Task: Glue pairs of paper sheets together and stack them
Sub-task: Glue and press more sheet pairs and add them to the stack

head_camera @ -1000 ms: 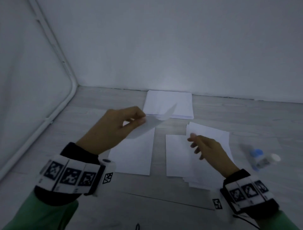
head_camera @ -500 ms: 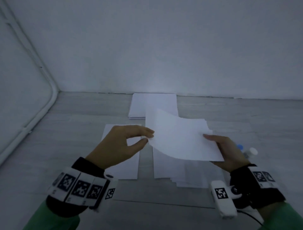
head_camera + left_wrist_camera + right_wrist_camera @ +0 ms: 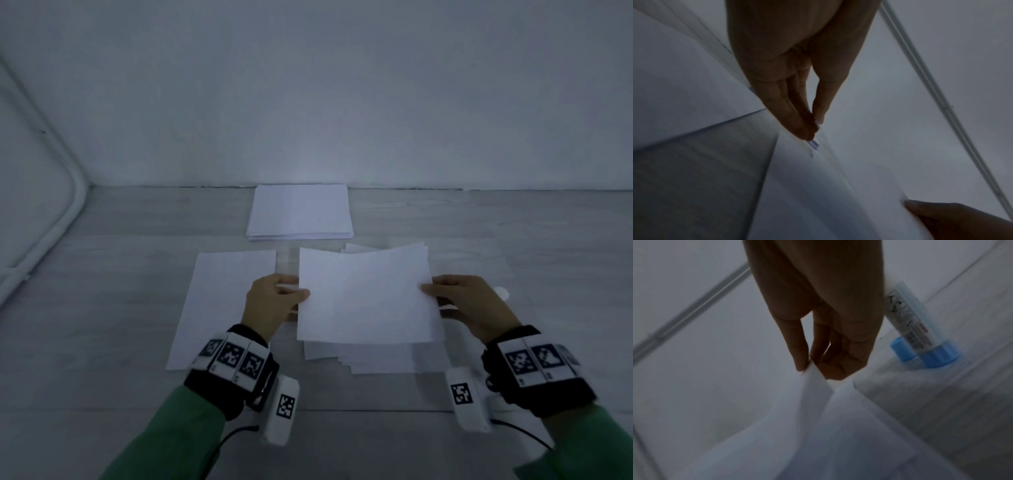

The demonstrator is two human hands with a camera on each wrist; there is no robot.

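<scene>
We hold a single white paper sheet (image 3: pixel 366 298) flat in the air between our two hands, low over the grey wooden floor (image 3: pixel 102 308). Our left hand (image 3: pixel 272 303) pinches its left edge, thumb on top and fingers beneath; the left wrist view shows the thumb pressed against the fingertips with the paper edge caught between them. Our right hand (image 3: pixel 469 305) pinches the right edge in the same way, and the right wrist view shows the sheet's border squeezed between thumb and curled fingers (image 3: pixel 840 363). The sheet sags slightly in the middle and its far edge curves up a little.

Directly below the held sheet lies a loose, fanned pile of sheets (image 3: pixel 376 359) on the floor, its near and far edges showing past the sheet we carry. To the left of that pile, just apart from it, one single sheet (image 3: pixel 219 308) lies flat on the floor; our left wrist hangs over its right side. Farther away, close against the white wall (image 3: pixel 308 102), sits a neat stack of sheets (image 3: pixel 299 212).

To the right of our right hand, on the floor, lies a glue stick (image 3: pixel 918 331) with a blue base, and a blue cap (image 3: pixel 900 350) rests just beside it.
</scene>
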